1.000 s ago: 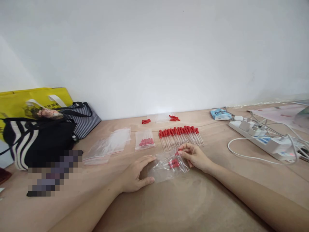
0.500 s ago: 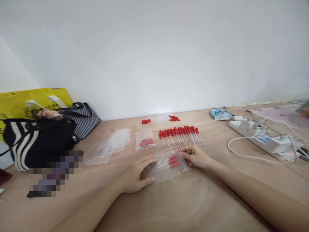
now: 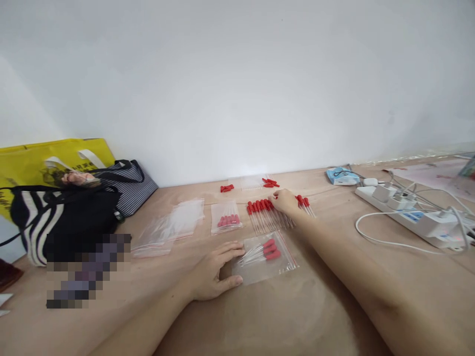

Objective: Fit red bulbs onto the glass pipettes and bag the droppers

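A clear zip bag lies flat on the table with three red-bulbed droppers inside, bulbs to the right. My left hand rests on the bag's left edge, thumb and fingers spread apart. Farther back, a row of loose droppers lies side by side, red bulbs pointing away from me. Over the middle of this row is my right hand, its fingers closed at the bulb of a dropper and partly hidden. Another zip bag with several droppers in it lies to the left of the row.
Flat bags are spread at the left. Near the wall lie loose red bulbs, more bulbs and clear tubes. A power strip with cables and a blue mask occupy the right; a black bag stands left.
My right hand has let go of the front bag's right edge and moved forward to the row of droppers. My left hand stays on the bag.
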{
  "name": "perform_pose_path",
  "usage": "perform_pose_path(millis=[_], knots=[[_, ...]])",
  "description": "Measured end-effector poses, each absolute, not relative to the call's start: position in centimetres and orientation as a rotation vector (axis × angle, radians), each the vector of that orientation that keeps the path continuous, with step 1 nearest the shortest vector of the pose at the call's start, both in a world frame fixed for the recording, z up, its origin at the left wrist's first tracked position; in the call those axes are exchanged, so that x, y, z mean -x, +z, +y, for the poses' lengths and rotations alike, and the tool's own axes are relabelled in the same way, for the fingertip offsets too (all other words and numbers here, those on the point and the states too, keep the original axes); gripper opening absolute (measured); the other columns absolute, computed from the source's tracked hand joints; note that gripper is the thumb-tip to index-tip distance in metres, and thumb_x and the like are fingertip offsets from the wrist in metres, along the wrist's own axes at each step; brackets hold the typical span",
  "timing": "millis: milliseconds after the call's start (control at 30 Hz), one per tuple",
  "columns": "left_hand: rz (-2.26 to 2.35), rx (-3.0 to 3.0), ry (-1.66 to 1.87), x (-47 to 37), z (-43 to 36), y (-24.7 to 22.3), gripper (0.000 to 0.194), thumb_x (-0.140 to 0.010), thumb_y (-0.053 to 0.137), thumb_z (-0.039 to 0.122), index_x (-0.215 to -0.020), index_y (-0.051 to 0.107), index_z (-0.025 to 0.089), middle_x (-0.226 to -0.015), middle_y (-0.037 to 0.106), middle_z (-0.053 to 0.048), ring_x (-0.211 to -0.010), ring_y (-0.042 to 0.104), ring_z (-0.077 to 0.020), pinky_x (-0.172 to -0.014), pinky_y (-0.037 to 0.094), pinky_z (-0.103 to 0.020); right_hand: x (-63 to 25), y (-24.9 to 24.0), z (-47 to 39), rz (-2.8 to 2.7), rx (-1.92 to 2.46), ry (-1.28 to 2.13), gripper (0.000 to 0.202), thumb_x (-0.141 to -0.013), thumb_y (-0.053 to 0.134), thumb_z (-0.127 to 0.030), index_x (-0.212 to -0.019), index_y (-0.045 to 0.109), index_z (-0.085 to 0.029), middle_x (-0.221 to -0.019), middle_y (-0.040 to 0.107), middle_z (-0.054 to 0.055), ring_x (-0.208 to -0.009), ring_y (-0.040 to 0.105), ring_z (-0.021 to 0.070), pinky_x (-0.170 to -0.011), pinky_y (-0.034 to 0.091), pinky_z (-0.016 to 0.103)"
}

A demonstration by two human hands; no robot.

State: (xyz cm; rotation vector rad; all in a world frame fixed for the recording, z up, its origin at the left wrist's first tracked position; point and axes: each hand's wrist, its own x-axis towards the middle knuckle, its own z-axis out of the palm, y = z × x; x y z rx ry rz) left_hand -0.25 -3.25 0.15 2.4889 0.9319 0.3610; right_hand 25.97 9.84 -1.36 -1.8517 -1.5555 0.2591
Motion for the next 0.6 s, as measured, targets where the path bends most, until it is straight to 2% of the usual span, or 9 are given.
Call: perform_pose_path(millis=[167,267,367,467,600], knots=[[0.925,-2.477,0.362,0.2,-3.3,0.3,0.046,-0.077,0.055,0.038,-0.121,0.047,0.025,-0.132,0.042,-0.005,-0.122,0.035,-0.0247,-0.101,0.03,-0.043,-26.4,-0.9,9.9,-1.505,1.778,0.325,0.015,-0.07,0.054,-0.029,-0.067,0.061,-0.016,-0.091,0.061,0.012,-0.084,0.058,0.0227,-0.072,0.043,0.032],[0.932,-2.48,0.327,0.2,-3.3,0.4,0.046,-0.078,0.054,0.038,-0.122,0.047,0.025,-0.134,0.04,-0.006,-0.123,0.034,-0.0251,-0.101,0.03,-0.044,-28.0,0.1,8.8,-1.473,1.68,0.367,0.017,-0.076,0.047,-0.031,-0.075,0.055,-0.016,-0.079,0.063,0.007,-0.075,0.059,0.016,-0.067,0.044,0.027],[0.943,-2.489,0.305,0.3,-3.2,0.3,0.046,-0.079,0.053,0.038,-0.123,0.045,0.027,-0.135,0.038,-0.005,-0.123,0.033,-0.0253,-0.1,0.03,-0.044,-29.9,0.3,6.3,-1.369,1.564,0.442,0.023,-0.083,0.034,-0.037,-0.085,0.046,-0.018,-0.071,0.061,0.002,-0.058,0.056,0.0109,-0.054,0.044,0.023],[0.932,-2.508,0.31,0.5,-3.0,0.0,0.046,-0.079,0.052,0.039,-0.123,0.045,0.028,-0.135,0.037,-0.004,-0.124,0.033,-0.0256,-0.1,0.03,-0.044,-30.8,-0.7,3.1,-1.085,1.244,0.698,0.03,-0.076,0.045,-0.05,-0.078,0.04,-0.02,-0.059,0.055,-0.004,-0.045,0.05,0.0086,-0.043,0.04,0.02],[0.912,-2.533,0.315,0.6,-2.6,-0.5,0.045,-0.08,0.05,0.041,-0.123,0.045,0.029,-0.136,0.037,-0.003,-0.124,0.033,-0.0262,-0.1,0.031,-0.045,-30.3,-2.5,0.0,-0.829,1.15,0.902,0.036,-0.067,0.059,-0.05,-0.073,0.04,-0.02,-0.057,0.054,-0.005,-0.044,0.052,0.0086,-0.042,0.043,0.02]])
